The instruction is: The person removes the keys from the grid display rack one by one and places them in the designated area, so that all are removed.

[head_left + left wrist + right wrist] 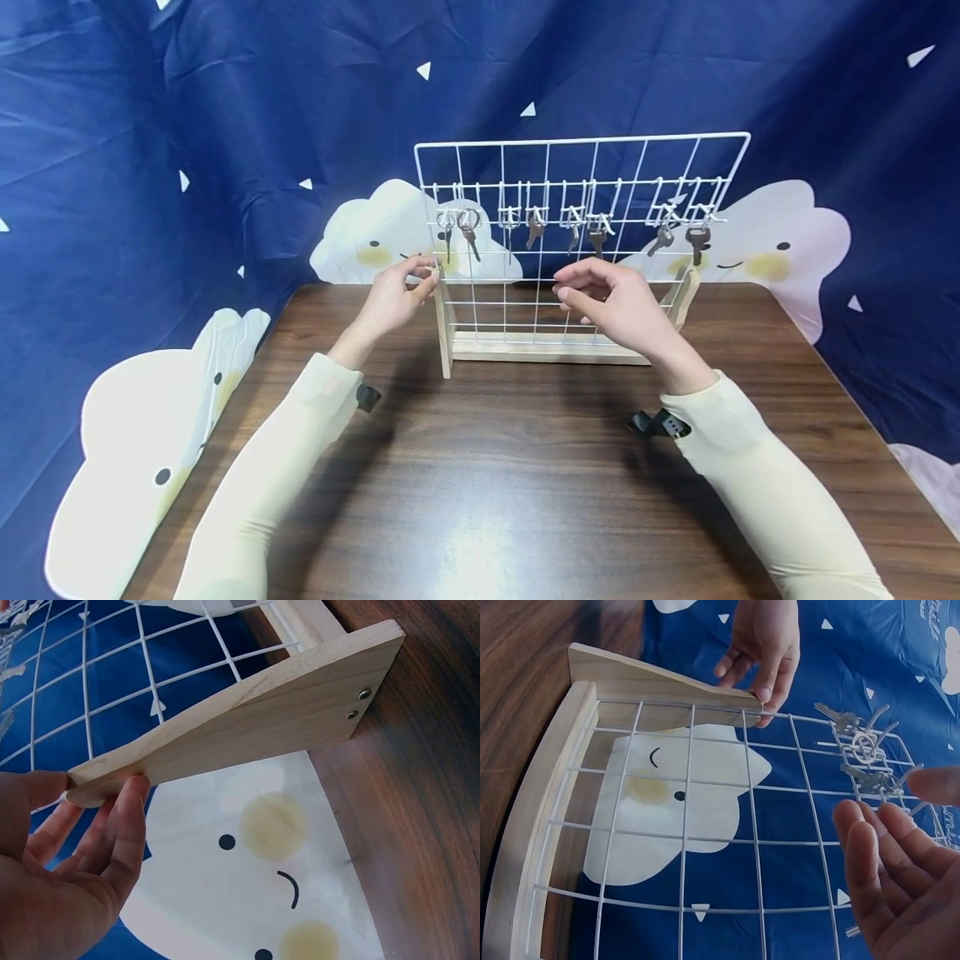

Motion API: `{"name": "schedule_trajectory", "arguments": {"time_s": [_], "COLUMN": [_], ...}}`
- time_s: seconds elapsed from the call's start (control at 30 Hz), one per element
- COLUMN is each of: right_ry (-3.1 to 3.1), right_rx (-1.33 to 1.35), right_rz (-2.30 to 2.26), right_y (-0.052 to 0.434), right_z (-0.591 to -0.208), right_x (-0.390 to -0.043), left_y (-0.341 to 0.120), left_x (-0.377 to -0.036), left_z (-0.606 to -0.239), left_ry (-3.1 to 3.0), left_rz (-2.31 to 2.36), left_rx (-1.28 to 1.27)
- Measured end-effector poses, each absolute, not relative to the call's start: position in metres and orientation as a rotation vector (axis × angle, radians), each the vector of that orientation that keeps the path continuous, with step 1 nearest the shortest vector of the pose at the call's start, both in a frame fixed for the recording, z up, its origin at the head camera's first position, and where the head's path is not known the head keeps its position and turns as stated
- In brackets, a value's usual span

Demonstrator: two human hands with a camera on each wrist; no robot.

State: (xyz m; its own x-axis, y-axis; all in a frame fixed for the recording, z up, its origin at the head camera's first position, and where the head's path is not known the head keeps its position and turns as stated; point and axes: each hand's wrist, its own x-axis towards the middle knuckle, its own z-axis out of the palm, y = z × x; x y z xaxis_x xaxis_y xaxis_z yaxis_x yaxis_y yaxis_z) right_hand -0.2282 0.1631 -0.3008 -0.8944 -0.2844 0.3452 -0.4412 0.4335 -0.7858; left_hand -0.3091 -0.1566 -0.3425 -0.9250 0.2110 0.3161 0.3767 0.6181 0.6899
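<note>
A white wire grid rack (585, 140) stands upright on a wooden base (540, 356). My left hand (396, 298) pinches the upper tip of the rack's left wooden side support (247, 712), thumb on one side and fingertips on the other. In front of the grid, my right hand (618, 304) has its fingers loosely bent with nothing in them. Above it, several keys, among them a dark one (698, 243) and another (535, 231), hang from white hooks along the grid. In the right wrist view, keys (870, 778) hang close past my right fingertips.
The rack stands toward the back of a brown wooden table (480, 467). Behind and beside it hangs a blue cloth (247, 100) printed with clouds and small white triangles. Each sleeve carries a small dark device, one of them at the left wrist (368, 397).
</note>
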Motion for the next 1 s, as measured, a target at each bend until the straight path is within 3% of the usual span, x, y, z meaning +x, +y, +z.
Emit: {"name": "schedule_trajectory", "arguments": {"time_s": [1.0], "right_ry": [-2.482], "right_rx": [0.634], "right_rz": [1.587], "right_y": [0.128], "right_z": [-0.310], "right_x": [-0.249], "left_y": [-0.157], "left_x": [-0.309], "left_z": [-0.342], "left_ry": [-2.632], "left_rz": [-1.172], "left_rx": [-0.496]}}
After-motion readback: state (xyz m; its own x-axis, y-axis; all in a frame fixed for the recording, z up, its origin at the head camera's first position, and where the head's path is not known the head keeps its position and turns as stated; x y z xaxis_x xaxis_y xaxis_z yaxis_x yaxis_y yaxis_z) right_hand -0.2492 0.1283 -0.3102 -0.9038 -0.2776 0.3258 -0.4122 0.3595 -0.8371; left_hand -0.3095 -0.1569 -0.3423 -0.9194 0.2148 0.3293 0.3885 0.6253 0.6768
